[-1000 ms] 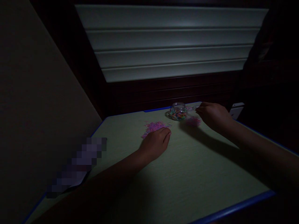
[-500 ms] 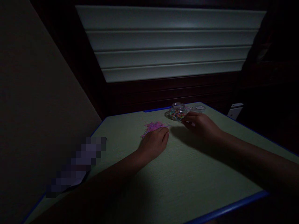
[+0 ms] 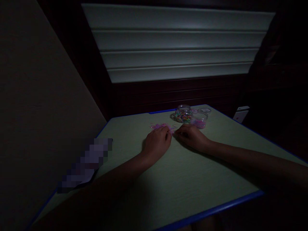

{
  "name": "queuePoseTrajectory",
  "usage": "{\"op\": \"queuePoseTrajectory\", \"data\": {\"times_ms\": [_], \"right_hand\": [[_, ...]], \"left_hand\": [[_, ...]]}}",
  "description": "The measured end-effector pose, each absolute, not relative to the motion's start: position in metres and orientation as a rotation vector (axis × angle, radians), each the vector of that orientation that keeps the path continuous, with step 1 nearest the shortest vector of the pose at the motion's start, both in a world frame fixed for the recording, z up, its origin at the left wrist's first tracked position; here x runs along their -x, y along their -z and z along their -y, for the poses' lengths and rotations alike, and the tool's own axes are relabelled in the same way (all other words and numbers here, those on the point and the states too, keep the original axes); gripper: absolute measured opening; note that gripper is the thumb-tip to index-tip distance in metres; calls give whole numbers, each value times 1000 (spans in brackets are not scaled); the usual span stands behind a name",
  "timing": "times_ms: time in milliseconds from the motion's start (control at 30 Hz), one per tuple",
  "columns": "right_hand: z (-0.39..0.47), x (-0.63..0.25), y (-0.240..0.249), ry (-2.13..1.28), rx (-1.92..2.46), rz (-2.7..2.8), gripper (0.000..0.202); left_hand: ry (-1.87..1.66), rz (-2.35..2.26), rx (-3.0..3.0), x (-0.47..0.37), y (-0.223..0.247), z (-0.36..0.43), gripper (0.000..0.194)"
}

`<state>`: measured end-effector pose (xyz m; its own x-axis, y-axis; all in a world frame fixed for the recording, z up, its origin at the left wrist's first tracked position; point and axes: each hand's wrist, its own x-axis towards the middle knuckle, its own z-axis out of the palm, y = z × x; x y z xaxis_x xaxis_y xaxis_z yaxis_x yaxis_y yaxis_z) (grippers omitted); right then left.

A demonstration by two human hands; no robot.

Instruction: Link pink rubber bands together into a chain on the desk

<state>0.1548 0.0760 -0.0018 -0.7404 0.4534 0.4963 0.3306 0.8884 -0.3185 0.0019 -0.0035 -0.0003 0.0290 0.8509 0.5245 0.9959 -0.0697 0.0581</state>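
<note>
On the pale green table (image 3: 183,179) lies a loose pile of thin pink and purple bits (image 3: 160,126), which look like tiny elastic bands. My left hand (image 3: 157,140) rests at the near side of the pile with its fingers curled, hiding part of it and whatever they grip. My right hand (image 3: 192,137) is closed in a pinch at the pile's right edge, close to the left fingertips; anything between its fingers is too small to name. Behind it stands a clear jar (image 3: 199,119) with similar pink bits inside. Beside that is an open clear jar (image 3: 183,113) of multicoloured rings.
A clear round lid (image 3: 206,110) lies at the far right corner. Along the left edge sits a blurred-out flat object (image 3: 86,166). A pale box-like thing (image 3: 241,114) is beyond the table's right side. A slatted panel (image 3: 180,41) rises behind the table.
My right hand has moved left and nearer, from in front of the jars to the pile's edge, uncovering the jar of pink bits. My left hand stays by the pile, fingers curled.
</note>
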Motion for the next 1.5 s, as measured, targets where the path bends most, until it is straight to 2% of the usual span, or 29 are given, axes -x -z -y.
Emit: {"op": "queuePoseTrajectory", "data": {"times_ms": [300, 600, 1500], "right_hand": [[-81, -140, 7, -362, 562, 2420, 23], [-87, -138, 11, -382, 543, 2447, 19], [-80, -147, 2, -557, 658, 2349, 20]], "left_hand": [[507, 1915, 2063, 0, 1, 7, 23], [637, 1964, 2066, 11, 6, 9, 23], [701, 1986, 2142, 10, 2, 10, 23]]}}
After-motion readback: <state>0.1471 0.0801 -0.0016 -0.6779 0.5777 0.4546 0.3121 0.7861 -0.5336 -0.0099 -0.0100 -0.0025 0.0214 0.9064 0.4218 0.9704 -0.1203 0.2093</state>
